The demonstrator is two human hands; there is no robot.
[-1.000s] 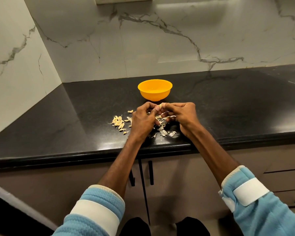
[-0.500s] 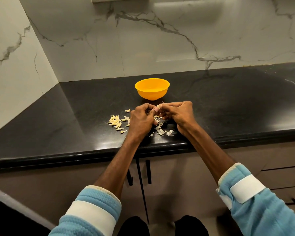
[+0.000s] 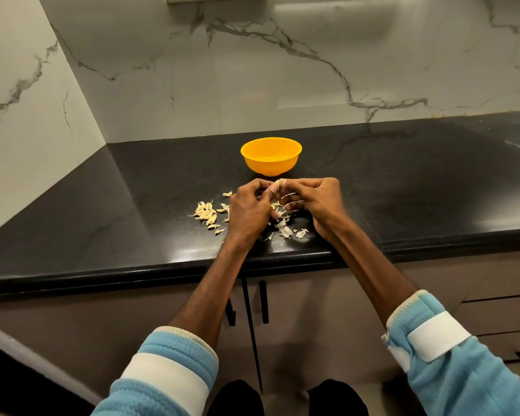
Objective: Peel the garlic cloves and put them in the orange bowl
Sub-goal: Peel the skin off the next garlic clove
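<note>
Fingers: the tips of both hands meet, pinched on a small pale garlic clove (image 3: 279,184) held above the surface.
Left hand (image 3: 248,210): curled, thumb and fingers closed on the clove.
Right hand (image 3: 315,199): curled, fingertips closed on the same clove.
Peels (image 3: 284,231): scattered below the hands.
Unpeeled cloves (image 3: 206,213): small heap left of the left hand.
Orange bowl (image 3: 270,156): just beyond the hands, upright.
Surface (image 3: 403,187): black, glossy.
</note>
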